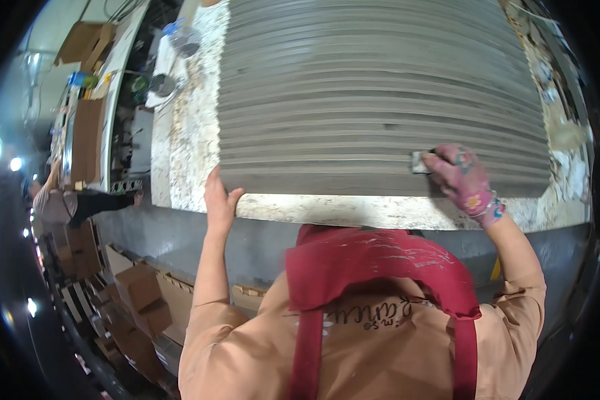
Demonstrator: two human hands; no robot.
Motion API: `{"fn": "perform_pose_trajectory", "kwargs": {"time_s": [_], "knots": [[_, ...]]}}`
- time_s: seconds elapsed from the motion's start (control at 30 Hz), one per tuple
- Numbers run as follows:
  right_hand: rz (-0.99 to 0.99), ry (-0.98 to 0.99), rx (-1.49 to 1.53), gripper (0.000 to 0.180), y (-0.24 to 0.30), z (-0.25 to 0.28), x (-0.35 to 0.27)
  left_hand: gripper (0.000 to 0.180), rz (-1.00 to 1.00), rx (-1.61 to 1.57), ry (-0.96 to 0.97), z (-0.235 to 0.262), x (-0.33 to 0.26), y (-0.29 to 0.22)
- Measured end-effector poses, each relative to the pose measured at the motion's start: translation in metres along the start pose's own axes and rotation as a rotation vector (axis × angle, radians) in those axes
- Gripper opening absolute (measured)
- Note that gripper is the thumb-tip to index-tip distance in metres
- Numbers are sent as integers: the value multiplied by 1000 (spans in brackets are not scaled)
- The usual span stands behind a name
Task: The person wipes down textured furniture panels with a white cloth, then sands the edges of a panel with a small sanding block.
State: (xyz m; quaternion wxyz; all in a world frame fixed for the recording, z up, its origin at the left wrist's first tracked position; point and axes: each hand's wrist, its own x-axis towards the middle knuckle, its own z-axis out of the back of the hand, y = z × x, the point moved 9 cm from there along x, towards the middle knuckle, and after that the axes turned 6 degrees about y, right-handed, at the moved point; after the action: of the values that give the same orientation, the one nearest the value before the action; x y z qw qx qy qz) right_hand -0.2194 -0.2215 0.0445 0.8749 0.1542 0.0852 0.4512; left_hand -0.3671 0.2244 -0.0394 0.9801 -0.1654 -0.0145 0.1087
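A large grey panel (pixel 380 100) with ridges running left to right lies on a worn, white-speckled table (pixel 187 153). My left hand (pixel 220 200) is bare. It rests at the panel's near left corner, fingers stretched out and thumb apart, touching the edge. On my right hand (pixel 461 180) is a pink glove with a flower pattern. Its fingers are closed on a small pale block (pixel 419 162), pressed to the ridges near the panel's front edge on the right. Part of the block is hidden under the fingers, and its exact kind cannot be made out.
A clear plastic container with a blue top (pixel 183 39) and a dark round object (pixel 162 85) stand at the table's far left. Scraps (pixel 567 167) line the right edge. Cardboard boxes (pixel 140 293) are stacked at lower left. Another person (pixel 57 203) is at a left-hand bench.
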Motion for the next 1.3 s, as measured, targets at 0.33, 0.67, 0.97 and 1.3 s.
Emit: {"fn": "perform_pose_trajectory", "kwargs": {"time_s": [0.33,0.67,0.97,1.3], "knots": [[330,12,32,29,179,-72,202,77,-25,-23,-91,-4,-1,0],[337,-23,10,31,213,-86,233,80,-7,-44,-137,-9,-7,4],[143,-30,333,39,174,-25,246,71,61,-86,-20,-6,-11,6],[267,-196,-61,28,203,-91,214,75,64,-62,-75,-11,-7,5]]}}
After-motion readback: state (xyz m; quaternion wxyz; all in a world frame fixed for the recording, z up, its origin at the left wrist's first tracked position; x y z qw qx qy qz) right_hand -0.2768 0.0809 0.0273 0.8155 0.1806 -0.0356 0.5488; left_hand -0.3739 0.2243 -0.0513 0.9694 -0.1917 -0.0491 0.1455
